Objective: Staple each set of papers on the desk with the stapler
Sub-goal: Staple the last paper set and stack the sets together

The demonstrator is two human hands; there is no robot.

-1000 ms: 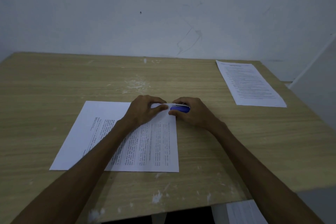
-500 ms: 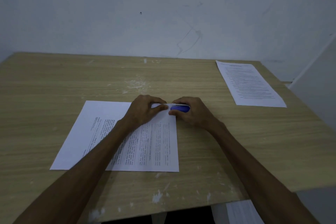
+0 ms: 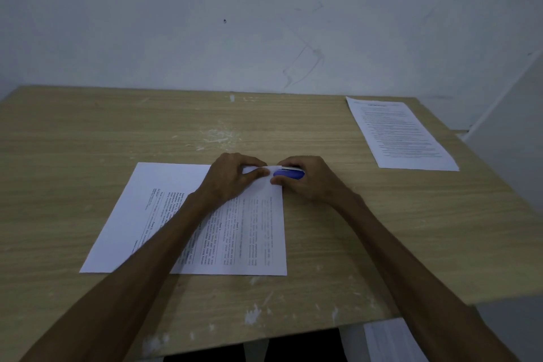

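A set of printed papers (image 3: 252,232) lies sideways in the middle of the wooden desk (image 3: 88,141). My left hand (image 3: 232,178) presses on its far right corner, fingers pinching the paper's edge. My right hand (image 3: 311,181) is closed around a small blue stapler (image 3: 289,174), whose mouth sits over that same corner. Most of the stapler is hidden by my fingers. A second set of printed papers (image 3: 399,132) lies at the desk's far right.
A pale wall rises right behind the desk. A white panel (image 3: 511,141) stands beside the desk's right edge. More white paper (image 3: 390,341) shows below the desk's front edge at the lower right. White paint flecks mark the desktop.
Hardly anything has moved. Both hands stay at the paper's far right corner, with the stapler on it.
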